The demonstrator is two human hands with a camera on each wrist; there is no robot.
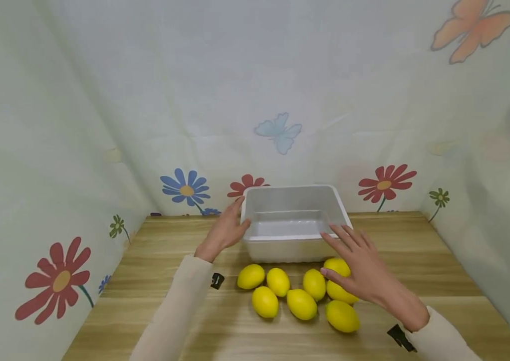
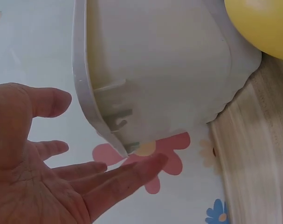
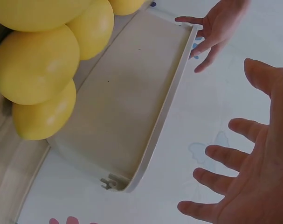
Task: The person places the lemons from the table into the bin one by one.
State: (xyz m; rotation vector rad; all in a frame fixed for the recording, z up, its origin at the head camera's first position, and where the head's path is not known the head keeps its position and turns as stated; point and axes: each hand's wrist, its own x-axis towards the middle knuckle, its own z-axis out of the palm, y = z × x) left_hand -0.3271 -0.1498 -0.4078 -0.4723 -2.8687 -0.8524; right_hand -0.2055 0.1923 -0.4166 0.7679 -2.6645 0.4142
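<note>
A pale grey rectangular plastic bin (image 1: 297,249) stands upright on the wooden table, its inside bare. My left hand (image 1: 225,228) is beside its left wall, fingers spread; in the left wrist view the fingers (image 2: 127,179) reach past the rim's corner with the palm turned up. My right hand (image 1: 363,265) hovers over the bin's front right corner, fingers apart and holding nothing. Several yellow lemons (image 1: 302,304) lie in a loose cluster before the bin, a few partly hidden under my right hand. The right wrist view shows lemons (image 3: 36,65) against the bin's front wall (image 3: 118,93).
The wood-grain table (image 1: 169,281) meets pale fabric walls (image 1: 192,100) printed with flowers and butterflies at the back and both sides. A small black clip (image 1: 217,281) shows by my left sleeve, and another black clip (image 1: 401,338) by my right cuff.
</note>
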